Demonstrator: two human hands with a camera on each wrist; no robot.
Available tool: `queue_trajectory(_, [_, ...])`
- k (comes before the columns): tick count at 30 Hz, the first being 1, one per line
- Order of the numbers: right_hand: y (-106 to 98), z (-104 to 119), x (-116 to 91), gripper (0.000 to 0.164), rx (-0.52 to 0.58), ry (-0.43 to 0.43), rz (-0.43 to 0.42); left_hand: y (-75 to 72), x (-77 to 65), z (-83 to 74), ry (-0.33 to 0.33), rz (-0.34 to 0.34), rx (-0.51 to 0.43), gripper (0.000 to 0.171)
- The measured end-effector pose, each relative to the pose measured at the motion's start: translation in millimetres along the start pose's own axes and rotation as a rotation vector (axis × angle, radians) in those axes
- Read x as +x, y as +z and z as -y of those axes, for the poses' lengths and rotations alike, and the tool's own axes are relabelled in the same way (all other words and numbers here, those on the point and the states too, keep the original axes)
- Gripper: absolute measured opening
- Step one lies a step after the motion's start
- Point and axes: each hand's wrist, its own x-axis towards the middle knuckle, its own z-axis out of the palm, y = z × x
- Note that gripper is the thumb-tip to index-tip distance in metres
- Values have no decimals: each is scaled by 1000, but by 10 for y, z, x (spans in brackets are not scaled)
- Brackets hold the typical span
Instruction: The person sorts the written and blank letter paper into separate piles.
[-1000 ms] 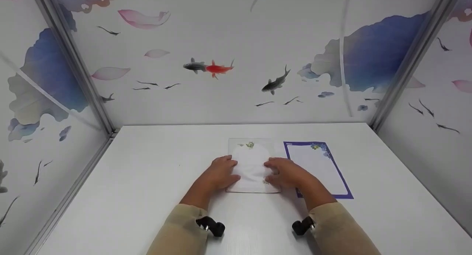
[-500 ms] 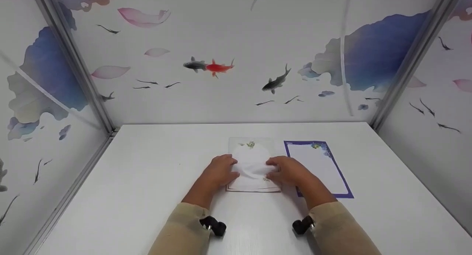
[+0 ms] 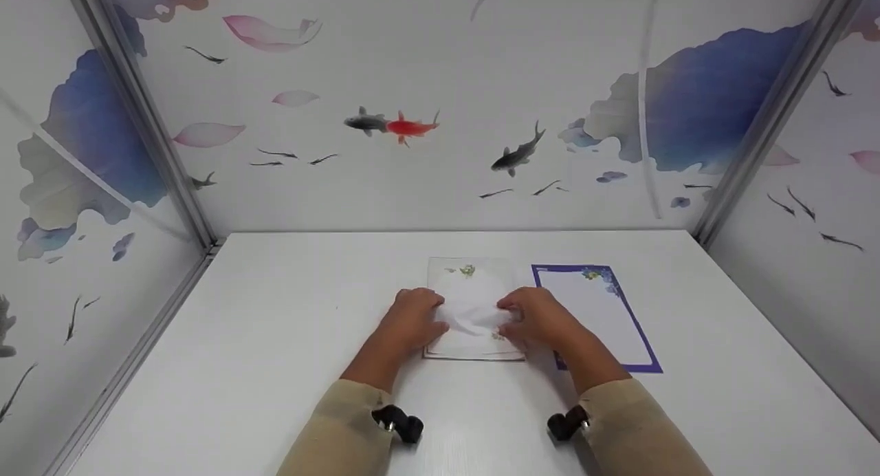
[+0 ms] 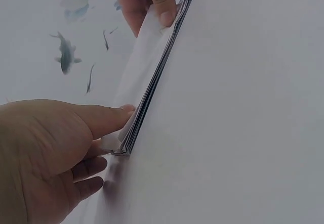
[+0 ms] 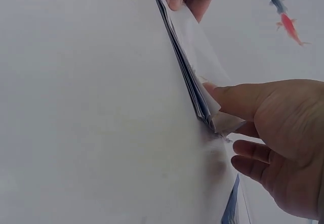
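Observation:
A stack of thin printed paper sheets (image 3: 471, 287), with small green flower prints, lies on the white table in front of me. My left hand (image 3: 412, 319) pinches its left edge, thumb on top and fingers at the side and underneath. On the opposite edge, my right hand (image 3: 540, 319) pinches the sheets in the same manner. The top sheet bulges in a soft crease between the two hands. In the left wrist view the layered edges of the stack (image 4: 152, 90) show as dark lines. A near corner of the paper (image 5: 215, 107) curls up by the thumb in the right wrist view.
A sheet with a purple-blue border (image 3: 595, 318) and blue flowers lies right of the stack, partly under the right forearm. White panels with printed fish and lotus leaves (image 3: 708, 98) wall in the table (image 3: 275, 338) at the back and sides.
The top sheet has bulged into a more marked crease between the hands, and the sheets' near edges have spread slightly apart. Both hands stay at the stack's sides with little movement.

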Motion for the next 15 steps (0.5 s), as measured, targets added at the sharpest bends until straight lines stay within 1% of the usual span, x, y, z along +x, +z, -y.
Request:
queue_trajectory(3, [3,29,3,43,2,19,-6,-6,-10,-13,12,-23,3,47])
queue_trajectory(7, [22,28,-6,42,24,53,5,-4,-28,-25,-2,-25,6,45])
queue_trajectory(11, [24,2,0,41,3,33,7,-1,-26,-35,-19,-19,12,44])
queue_trajectory(15, [22,0,9,41,8,26,2,3,-16,-39,-30,-31,-2,43])
